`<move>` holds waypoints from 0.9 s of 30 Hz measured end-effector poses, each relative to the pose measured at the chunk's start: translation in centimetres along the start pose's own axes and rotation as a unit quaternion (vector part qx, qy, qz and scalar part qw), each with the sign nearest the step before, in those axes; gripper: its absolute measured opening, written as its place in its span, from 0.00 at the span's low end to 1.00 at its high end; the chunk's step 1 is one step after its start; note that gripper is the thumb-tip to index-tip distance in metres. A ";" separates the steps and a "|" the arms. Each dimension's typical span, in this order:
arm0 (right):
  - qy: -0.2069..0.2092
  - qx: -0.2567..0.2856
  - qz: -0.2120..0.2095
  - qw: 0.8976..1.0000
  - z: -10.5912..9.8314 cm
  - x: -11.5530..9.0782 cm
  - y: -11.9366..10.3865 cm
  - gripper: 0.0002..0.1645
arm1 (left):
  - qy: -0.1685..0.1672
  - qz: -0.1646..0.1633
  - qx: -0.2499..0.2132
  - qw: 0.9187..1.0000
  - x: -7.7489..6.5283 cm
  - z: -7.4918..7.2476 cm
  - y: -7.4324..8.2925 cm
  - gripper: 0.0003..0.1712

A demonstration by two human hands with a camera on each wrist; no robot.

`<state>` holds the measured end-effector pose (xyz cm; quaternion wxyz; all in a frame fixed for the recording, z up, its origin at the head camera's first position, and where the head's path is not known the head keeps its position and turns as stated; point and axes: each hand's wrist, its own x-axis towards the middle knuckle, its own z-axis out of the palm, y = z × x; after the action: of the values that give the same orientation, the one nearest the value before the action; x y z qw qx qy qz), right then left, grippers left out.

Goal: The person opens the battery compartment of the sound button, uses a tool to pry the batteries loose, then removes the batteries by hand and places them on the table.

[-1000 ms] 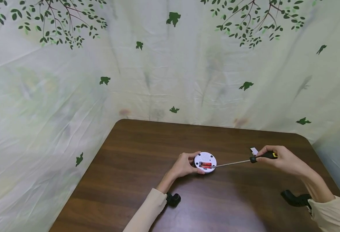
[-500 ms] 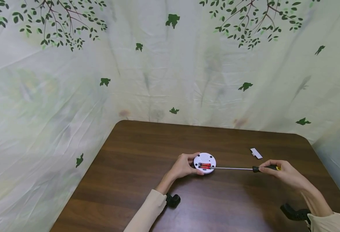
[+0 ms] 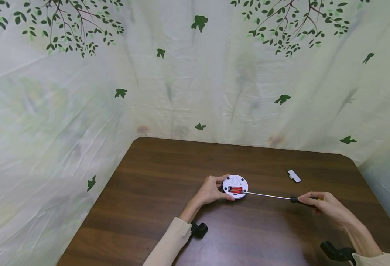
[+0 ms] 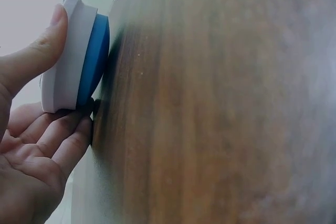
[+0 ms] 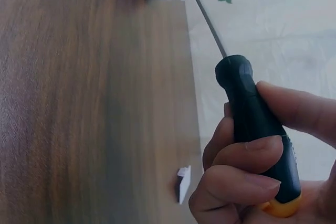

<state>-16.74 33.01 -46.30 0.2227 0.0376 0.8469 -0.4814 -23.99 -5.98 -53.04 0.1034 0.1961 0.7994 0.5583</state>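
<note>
My left hand (image 3: 211, 191) grips a round white device (image 3: 235, 180) by its left edge, thumb on one side and fingers below. Its underside faces up, and red batteries (image 3: 235, 189) lie in the uncovered compartment. In the left wrist view the device (image 4: 68, 61) shows a blue lower part (image 4: 94, 59) close to the table. My right hand (image 3: 331, 208) holds a screwdriver by its black and yellow handle (image 5: 260, 124). The long metal shaft (image 3: 269, 195) runs leftward, its tip at the right end of the battery compartment. Whether the tip touches a battery is too small to tell.
A small white battery cover (image 3: 294, 176) lies on the brown wooden table (image 3: 181, 159), behind and left of the right hand. A pale curtain (image 3: 215, 81) with printed leaves hangs behind the table. Black wrist mounts (image 3: 199, 229) sit below both wrists.
My right hand has come down toward the near side, so the screwdriver's handle end is lower and the cover shows fully. Its tip stays at the compartment. The left hand and device have barely moved.
</note>
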 end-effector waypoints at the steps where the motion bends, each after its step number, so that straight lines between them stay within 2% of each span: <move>1: -0.003 0.009 0.001 1.000 0.1 0.0 0.1 0.24 | 0.001 -0.001 0.001 1.000 0.0 0.0 0.0 0.46; 11: -0.042 0.087 0.011 0.995 0.2 0.2 0.9 0.14 | 0.004 -0.006 0.007 1.000 -0.1 0.1 0.1 0.46; 17: -0.050 0.094 0.034 0.994 0.2 0.3 1.5 0.16 | 0.004 -0.009 0.002 1.000 -0.2 0.1 0.1 0.46; 22: -0.073 0.113 0.027 0.990 0.3 0.4 1.9 0.16 | 0.001 -0.011 0.003 1.000 -0.2 0.0 0.1 0.47; 27: -0.074 0.118 0.025 0.990 0.4 0.4 2.1 0.16 | -0.004 -0.014 0.004 1.000 -0.1 -0.1 0.0 0.47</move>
<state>-16.34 33.75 -48.29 0.2905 0.0487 0.7641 -0.5740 -23.90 -6.11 -53.04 0.1138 0.1873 0.8041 0.5527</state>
